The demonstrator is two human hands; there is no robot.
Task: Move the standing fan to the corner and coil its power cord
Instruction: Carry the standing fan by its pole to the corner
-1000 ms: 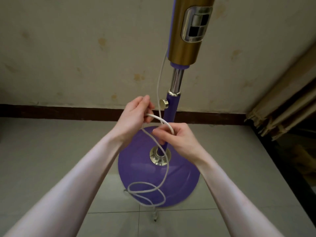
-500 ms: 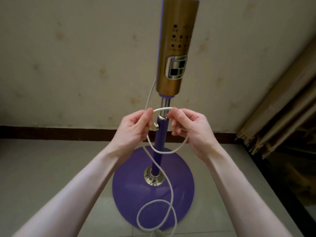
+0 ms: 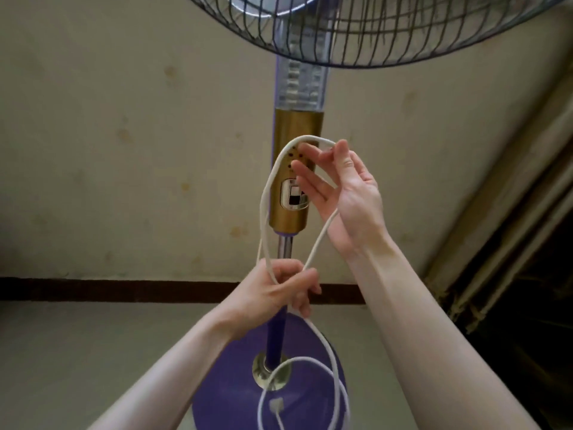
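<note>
The standing fan stands in front of me against the wall, with a purple round base [image 3: 229,401], a gold control column [image 3: 293,220] and a wire grille [image 3: 387,35] at the top. Its white power cord [image 3: 266,193] rises in a tall loop in front of the column. My left hand [image 3: 273,294] grips the crossing strands at the foot of the loop, in front of the pole. My right hand [image 3: 352,197] pinches the top of the loop between thumb and forefinger, its other fingers spread. Slack cord curls over the base, ending in the white plug [image 3: 276,406].
A stained cream wall with a dark skirting board [image 3: 124,290] runs behind the fan. Beige curtains [image 3: 511,228] hang at the right, with a dark gap below them. Pale floor tiles [image 3: 77,352] lie to the left of the base.
My right hand has lifted the cord up to the control column, stretching a small loop into a tall one. My left hand stays low on the strands. The view has tilted up to the grille.
</note>
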